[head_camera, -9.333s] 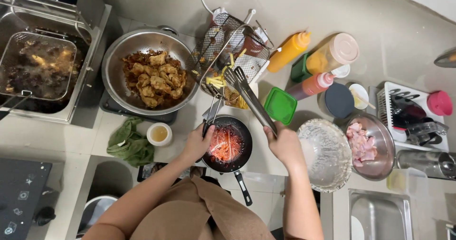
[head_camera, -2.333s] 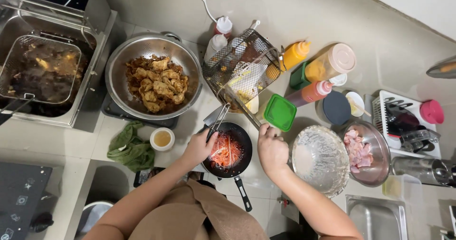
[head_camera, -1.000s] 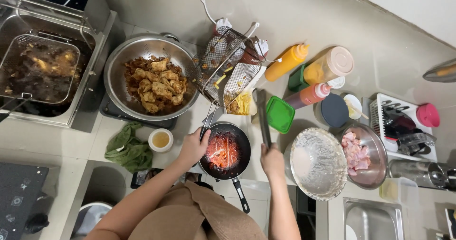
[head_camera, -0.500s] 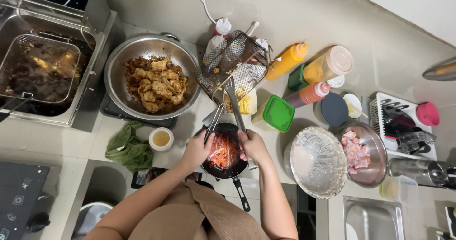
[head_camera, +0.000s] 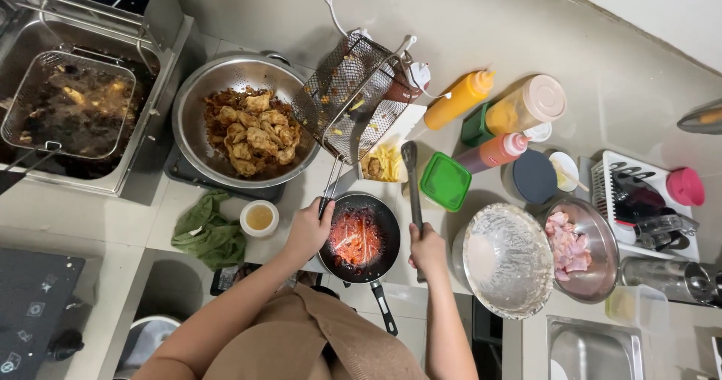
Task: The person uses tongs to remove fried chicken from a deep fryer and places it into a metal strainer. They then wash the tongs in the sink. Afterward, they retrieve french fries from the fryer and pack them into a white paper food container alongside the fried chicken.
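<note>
My left hand point(head_camera: 307, 230) grips the long handle of a wire fry basket point(head_camera: 353, 98), which is tilted above a small white tray of fries point(head_camera: 385, 163). My right hand point(head_camera: 428, 249) holds dark metal tongs point(head_camera: 411, 177) that point away from me, their tips beside the fries. Between my hands sits a small black frying pan point(head_camera: 359, 238) with red sauce and pale strips in it. Left of the basket stands a large steel bowl point(head_camera: 197, 109) of browned fried pieces.
A deep fryer point(head_camera: 71, 113) with a basket in dark oil sits far left. A green cloth point(head_camera: 209, 230) and a small sauce cup point(head_camera: 259, 217) lie near my left hand. On the right are squeeze bottles point(head_camera: 459, 100), a green lid point(head_camera: 445, 181), a flour bowl point(head_camera: 507, 260) and a raw meat bowl point(head_camera: 580, 248).
My right hand has drawn the tongs back from over the pan to its right side. The fry basket has stayed tilted over the fries, held by my left hand.
</note>
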